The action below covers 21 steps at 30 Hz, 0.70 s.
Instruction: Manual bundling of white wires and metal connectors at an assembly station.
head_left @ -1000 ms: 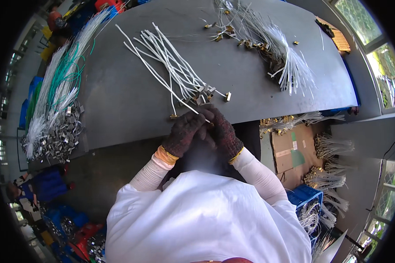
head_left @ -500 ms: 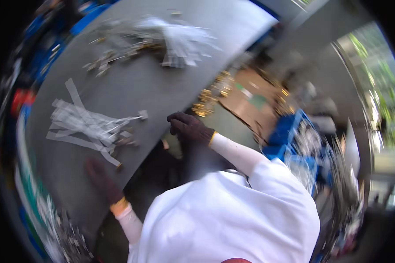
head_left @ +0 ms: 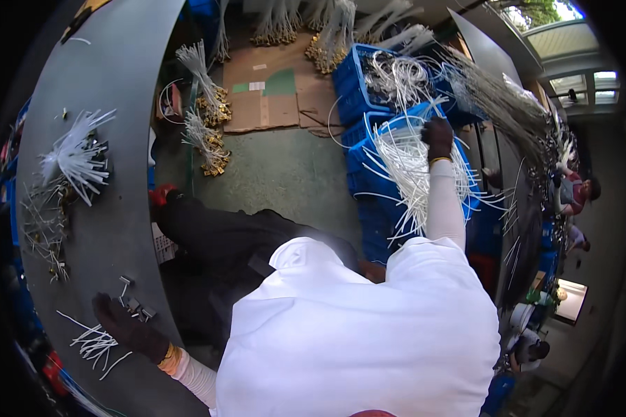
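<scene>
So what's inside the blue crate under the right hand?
A tangle of white cords, some spilling out. The right hand covers part of them. The cords hide the bottom.

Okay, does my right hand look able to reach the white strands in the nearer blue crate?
Likely yes: your right hand is over the white strands in the nearer blue crate, whose top is open, and nothing visible blocks the way. Whether it grips any is unclear.

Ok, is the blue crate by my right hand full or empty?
Full, it seems: white strands heap up inside the blue crate near your right hand and stick out past its rim.
</scene>
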Tool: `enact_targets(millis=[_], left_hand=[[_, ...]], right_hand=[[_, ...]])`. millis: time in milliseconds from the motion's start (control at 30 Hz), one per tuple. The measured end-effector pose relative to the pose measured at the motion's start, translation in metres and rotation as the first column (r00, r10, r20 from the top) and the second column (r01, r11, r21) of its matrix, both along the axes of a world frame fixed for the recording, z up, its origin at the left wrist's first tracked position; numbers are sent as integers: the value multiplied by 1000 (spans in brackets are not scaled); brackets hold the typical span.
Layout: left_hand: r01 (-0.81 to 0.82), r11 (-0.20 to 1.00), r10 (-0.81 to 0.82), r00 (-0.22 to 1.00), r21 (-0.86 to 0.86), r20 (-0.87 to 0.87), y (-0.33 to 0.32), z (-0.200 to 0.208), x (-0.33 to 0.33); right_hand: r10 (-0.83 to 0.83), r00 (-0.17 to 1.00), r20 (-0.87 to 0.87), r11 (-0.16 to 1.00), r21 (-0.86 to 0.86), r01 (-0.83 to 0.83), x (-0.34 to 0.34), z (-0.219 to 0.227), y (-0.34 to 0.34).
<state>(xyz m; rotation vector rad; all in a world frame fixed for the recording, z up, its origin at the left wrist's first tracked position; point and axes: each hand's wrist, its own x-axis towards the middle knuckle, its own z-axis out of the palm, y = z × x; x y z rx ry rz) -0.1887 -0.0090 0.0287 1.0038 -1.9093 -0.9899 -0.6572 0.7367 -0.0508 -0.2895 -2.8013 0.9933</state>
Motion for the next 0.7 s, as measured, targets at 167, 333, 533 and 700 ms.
enact_targets(millis=[167,333,533,700], left_hand=[[1,1000,-3,995,20,99,28,29,-12],[53,998,-57,990,39,127,54,42,-52],[117,992,-120,988,37,95,60,48,-77],[92,993,-98,993,78,71,76,55,-75]], right_hand=[[-298,951,88,890,-335,310,52,50,-6],[104,728,677,913,225,-340,98,18,41],[-195,464,864,749,436,-499,146,-19,58],[-90,645,759,608,555,-568,147,-8,-25]])
